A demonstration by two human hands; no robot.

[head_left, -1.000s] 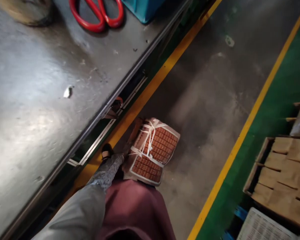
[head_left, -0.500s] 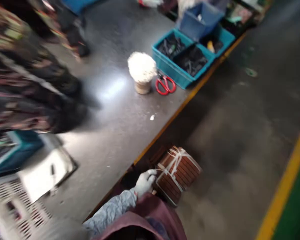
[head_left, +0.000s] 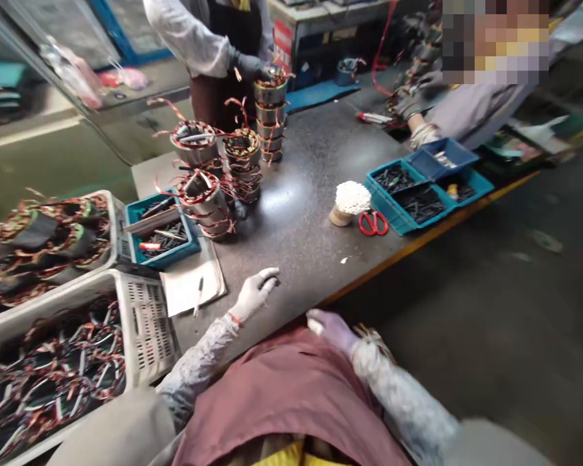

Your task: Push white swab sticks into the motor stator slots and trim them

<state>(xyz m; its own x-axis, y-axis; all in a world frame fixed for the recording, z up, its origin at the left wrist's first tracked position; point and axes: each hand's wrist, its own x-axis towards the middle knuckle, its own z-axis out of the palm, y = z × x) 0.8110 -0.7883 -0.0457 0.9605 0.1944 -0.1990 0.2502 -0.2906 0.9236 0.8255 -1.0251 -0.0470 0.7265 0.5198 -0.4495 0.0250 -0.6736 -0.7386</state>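
Observation:
My left hand, in a white glove, is above the near part of the dark table. Its fingers are loosely bent and apart, with nothing seen in them. At the table's front edge, close to my apron, my right hand in a purplish glove points left, its fingers loosely extended and holding nothing visible. A notebook with a pen on it lies left of my left hand. Beyond my hands stand a bundle of white ties in a round holder and red-handled scissors.
Stacked stators with copper wires stand at the far left of the table. Blue bins of dark pieces sit right, another bin left. White crates hold more stators. Two people work across the table and at its far right.
The view has lifted and swung left. My left hand has gone from beside a tied brown slatted bundle below the table edge to above the table. My right hand has come into view.

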